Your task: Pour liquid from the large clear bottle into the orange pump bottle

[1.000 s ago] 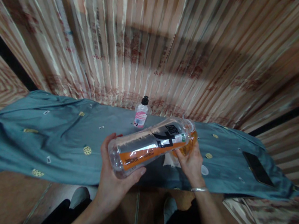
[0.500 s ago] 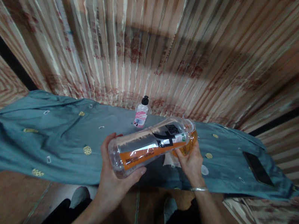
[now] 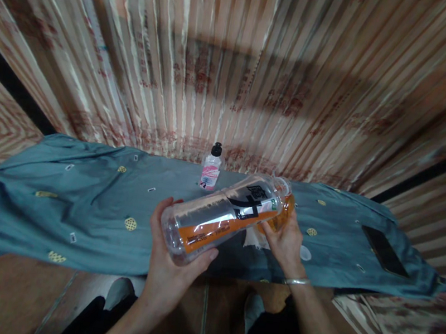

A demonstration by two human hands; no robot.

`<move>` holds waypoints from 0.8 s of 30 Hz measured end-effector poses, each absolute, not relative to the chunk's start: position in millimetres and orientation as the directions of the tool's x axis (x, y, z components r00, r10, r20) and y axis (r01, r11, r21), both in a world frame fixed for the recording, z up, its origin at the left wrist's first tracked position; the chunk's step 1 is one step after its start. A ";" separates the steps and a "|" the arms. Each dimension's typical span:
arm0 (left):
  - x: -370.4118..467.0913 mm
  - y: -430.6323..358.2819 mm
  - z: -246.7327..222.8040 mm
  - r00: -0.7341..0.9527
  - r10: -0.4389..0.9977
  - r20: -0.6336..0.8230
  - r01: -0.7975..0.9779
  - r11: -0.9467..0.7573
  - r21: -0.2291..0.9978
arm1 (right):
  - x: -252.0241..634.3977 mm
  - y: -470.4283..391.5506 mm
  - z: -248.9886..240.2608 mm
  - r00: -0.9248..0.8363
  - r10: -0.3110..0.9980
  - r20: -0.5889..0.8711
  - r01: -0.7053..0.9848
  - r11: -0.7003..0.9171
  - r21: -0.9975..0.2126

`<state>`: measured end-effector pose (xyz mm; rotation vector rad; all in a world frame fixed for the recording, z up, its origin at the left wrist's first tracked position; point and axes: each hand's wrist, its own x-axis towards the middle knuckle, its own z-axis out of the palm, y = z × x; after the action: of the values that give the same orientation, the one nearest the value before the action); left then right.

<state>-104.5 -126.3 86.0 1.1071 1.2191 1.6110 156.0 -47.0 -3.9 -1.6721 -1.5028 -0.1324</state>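
My left hand [image 3: 172, 272] is wrapped around the base of a large clear plastic bottle [image 3: 207, 215] with an orange and black label. The bottle is tilted, its neck end up and to the right. My right hand [image 3: 284, 244], with a silver bracelet at the wrist, grips an amber-coloured see-through container [image 3: 281, 217] at the bottle's neck end. Much of that container is hidden behind the bottle and my fingers, so I cannot tell its kind or whether the two mouths touch. A crumpled whitish tissue or wrapper [image 3: 256, 239] shows beneath them.
A small clear bottle [image 3: 210, 172] with a black cap and pink label stands behind on the teal cloth [image 3: 101, 187]. A white round cap [image 3: 305, 253] lies beside my right wrist, and a dark phone [image 3: 385, 252] farther right. A striped curtain [image 3: 228, 77] hangs behind.
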 end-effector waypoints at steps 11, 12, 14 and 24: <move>-103.9 -125.9 84.3 -0.295 0.941 0.163 -0.111 -0.203 0.973 | 156.1 -47.3 -3.6 0.264 0.766 0.586 0.854 0.097 -0.511; -103.7 -126.0 84.6 -0.295 0.942 0.162 -0.115 -0.203 0.972 | 156.2 -47.2 -3.6 0.265 0.767 0.585 0.854 0.095 -0.511; -103.6 -126.1 85.0 -0.296 0.941 0.166 -0.115 -0.207 0.972 | 156.5 -47.1 -3.5 0.259 0.770 0.583 0.856 0.097 -0.508; -106.0 -123.1 77.4 -0.294 0.931 0.217 -0.080 -0.250 0.965 | 154.1 -47.5 -2.2 0.258 0.758 0.599 0.858 0.106 -0.503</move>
<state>-106.0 -123.1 77.4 1.1431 1.2036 1.6536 154.1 -47.5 -2.2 -1.6619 -1.5126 -0.1451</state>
